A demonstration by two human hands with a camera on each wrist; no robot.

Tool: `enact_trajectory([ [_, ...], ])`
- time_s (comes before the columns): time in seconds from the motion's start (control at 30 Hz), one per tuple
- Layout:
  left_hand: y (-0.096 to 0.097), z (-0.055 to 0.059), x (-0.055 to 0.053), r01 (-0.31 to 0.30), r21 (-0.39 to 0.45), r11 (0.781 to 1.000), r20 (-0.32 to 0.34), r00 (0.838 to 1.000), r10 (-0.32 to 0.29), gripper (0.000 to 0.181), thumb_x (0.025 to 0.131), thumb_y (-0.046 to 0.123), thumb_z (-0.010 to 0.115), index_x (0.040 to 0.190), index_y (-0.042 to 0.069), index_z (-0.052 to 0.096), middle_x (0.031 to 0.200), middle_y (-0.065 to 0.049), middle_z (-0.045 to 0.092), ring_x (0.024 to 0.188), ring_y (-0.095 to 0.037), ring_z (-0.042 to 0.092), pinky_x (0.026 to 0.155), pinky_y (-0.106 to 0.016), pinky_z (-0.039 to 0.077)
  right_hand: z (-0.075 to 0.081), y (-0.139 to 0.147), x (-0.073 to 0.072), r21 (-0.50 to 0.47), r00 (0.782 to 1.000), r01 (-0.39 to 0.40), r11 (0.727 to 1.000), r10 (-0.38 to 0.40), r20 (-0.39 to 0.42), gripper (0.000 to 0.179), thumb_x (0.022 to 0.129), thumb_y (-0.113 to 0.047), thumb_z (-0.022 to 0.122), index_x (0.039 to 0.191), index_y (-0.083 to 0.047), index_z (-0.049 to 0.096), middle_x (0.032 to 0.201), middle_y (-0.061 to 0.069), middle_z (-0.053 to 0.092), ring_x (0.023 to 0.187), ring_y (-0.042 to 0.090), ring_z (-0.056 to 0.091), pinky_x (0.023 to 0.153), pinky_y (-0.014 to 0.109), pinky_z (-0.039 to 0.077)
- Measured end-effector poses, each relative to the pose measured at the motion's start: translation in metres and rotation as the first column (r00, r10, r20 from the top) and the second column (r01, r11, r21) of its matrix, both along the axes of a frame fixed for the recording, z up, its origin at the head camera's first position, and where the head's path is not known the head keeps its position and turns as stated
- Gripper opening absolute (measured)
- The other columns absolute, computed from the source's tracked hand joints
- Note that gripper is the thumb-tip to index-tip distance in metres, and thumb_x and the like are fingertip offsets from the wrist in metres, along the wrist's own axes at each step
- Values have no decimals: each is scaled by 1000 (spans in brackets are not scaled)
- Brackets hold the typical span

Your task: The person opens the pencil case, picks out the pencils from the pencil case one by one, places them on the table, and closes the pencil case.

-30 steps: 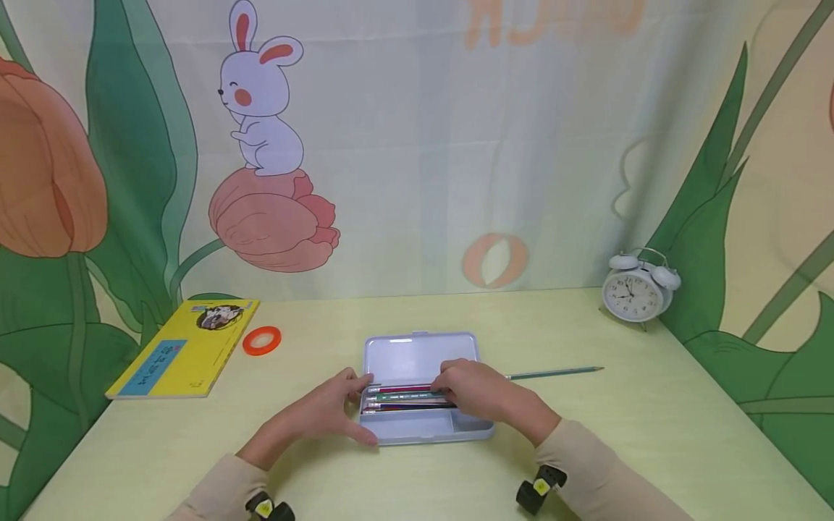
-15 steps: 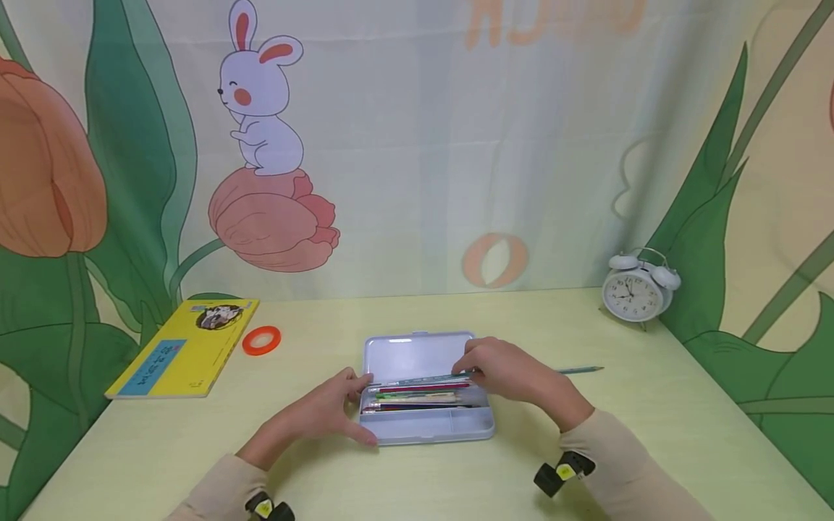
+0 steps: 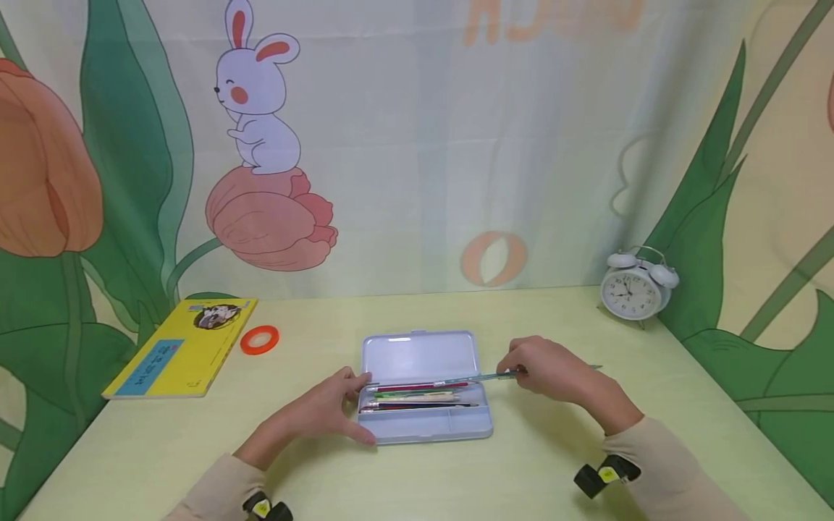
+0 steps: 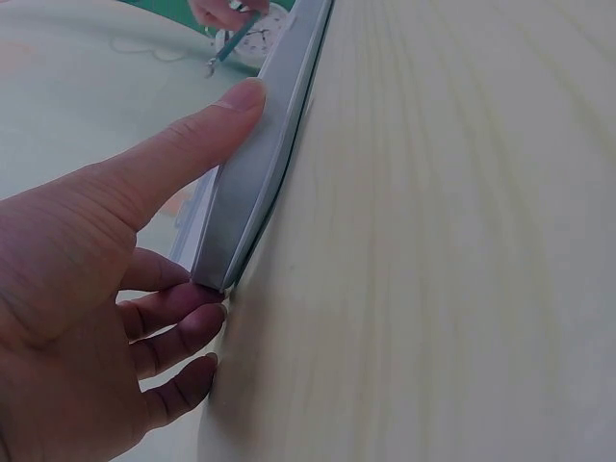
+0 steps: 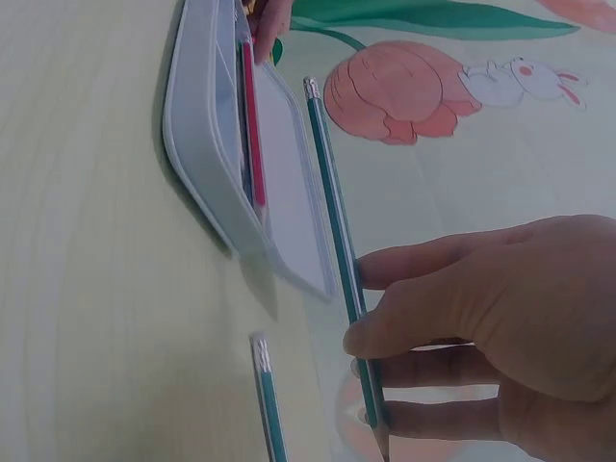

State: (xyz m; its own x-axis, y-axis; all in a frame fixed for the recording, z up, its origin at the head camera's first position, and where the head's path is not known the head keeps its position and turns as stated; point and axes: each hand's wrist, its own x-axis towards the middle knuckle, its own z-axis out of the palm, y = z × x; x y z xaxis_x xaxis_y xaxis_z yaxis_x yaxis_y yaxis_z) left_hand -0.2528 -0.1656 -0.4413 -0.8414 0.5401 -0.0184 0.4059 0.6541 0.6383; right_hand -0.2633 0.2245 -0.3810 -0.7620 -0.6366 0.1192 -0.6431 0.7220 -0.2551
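A pale pencil case (image 3: 423, 432) lies with its lid (image 3: 417, 354) raised. Several pencils and pens (image 3: 417, 407) lie in its back compartment. My left hand (image 3: 326, 410) holds the case's left end, thumb at the front and fingers round the corner. Off the case's right side, my right hand (image 3: 554, 370) pinches a green pencil (image 5: 332, 192) between thumb and fingers, its eraser end toward the case and its sharpened tip away. Beneath that hand, another green pencil (image 5: 270, 409) rests on the table; in the head view the hand hides most of it.
At the table's left lies a yellow book (image 3: 185, 347), with an orange ring (image 3: 260, 340), possibly a tape roll, beside it. A white alarm clock (image 3: 630, 293) stands at the back right. A printed curtain (image 3: 391, 145) hangs behind the table.
My right hand has come up out of the case and moved right with the green pencil. The left hand stays on the case's left end.
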Motion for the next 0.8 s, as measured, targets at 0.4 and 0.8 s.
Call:
enact_trajectory([
  [0.4, -1, 0, 0, 6, -2, 1000, 4, 1000, -6, 110, 66, 41, 94, 149, -6, 40, 102, -3, 46, 104, -21, 51, 79, -29, 40, 2, 47, -13, -79, 989, 18, 997, -6, 147, 28, 82, 10, 70, 102, -7, 79, 86, -1, 64, 75, 7, 58, 68, 25, 52],
  [0.8, -1, 0, 0, -7, -6, 1000, 21, 1000, 7, 110, 66, 43, 93, 149, -5, 40, 103, -2, 46, 104, -21, 50, 79, -29, 40, -8, 94, -29, -194, 973, 27, 981, 19, 232, 28, 90, 1, 70, 112, -13, 78, 102, 2, 68, 89, 14, 59, 76, 29, 51],
])
